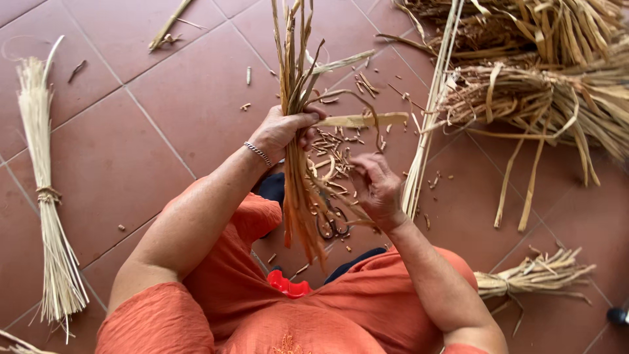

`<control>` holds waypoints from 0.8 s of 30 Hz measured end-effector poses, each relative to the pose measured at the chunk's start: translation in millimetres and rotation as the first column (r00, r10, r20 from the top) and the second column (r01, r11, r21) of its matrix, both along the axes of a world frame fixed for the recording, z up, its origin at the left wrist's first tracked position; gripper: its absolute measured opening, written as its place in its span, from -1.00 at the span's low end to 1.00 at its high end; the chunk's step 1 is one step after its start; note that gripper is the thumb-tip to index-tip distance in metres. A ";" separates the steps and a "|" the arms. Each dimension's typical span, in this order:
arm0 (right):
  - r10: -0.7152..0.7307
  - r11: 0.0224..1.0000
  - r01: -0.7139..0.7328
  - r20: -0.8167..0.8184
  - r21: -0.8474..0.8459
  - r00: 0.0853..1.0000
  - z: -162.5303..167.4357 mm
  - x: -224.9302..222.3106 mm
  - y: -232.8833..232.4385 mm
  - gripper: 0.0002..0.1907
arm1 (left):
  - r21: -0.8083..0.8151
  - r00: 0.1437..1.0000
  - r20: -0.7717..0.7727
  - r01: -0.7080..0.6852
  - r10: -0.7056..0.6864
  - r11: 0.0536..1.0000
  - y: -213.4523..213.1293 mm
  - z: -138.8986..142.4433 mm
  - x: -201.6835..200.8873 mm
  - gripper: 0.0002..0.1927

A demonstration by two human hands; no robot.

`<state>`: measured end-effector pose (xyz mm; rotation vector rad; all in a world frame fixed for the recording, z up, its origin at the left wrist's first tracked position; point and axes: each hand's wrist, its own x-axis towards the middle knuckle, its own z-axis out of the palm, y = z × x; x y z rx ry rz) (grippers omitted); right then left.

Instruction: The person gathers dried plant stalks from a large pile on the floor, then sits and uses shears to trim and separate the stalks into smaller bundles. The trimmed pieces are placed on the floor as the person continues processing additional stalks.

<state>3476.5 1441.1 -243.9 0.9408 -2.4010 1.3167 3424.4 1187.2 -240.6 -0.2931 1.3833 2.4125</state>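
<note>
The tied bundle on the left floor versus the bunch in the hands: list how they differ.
The tied bundle lies flat on the tiled floor, untouched, pale and neatly bound at its middle. The held bunch stands upright, gripped by the left hand, darker, ragged, with loose leaves. Both are dried plant stalks.

straw pile (550, 85): cut by edge | scissors (331, 226): half hidden behind stalks (298, 131)
</note>
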 end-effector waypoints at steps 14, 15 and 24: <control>-0.154 0.968 0.251 0.835 0.020 0.528 -44.7 -52.3 69.5 -0.80 | -0.216 0.968 -0.091 -0.249 0.234 0.944 -13.6 5.7 -4.6 -0.78; -0.135 0.953 0.302 0.841 -0.035 0.524 -47.8 -56.4 77.7 -0.78 | -0.200 0.966 -0.110 -0.251 0.232 0.947 -25.1 5.8 -4.7 -0.76; -0.214 0.948 0.302 0.499 -0.101 0.840 -35.2 -40.9 46.7 -0.60 | -0.158 0.965 0.166 -0.179 0.205 0.971 1.7 -9.5 1.3 -0.67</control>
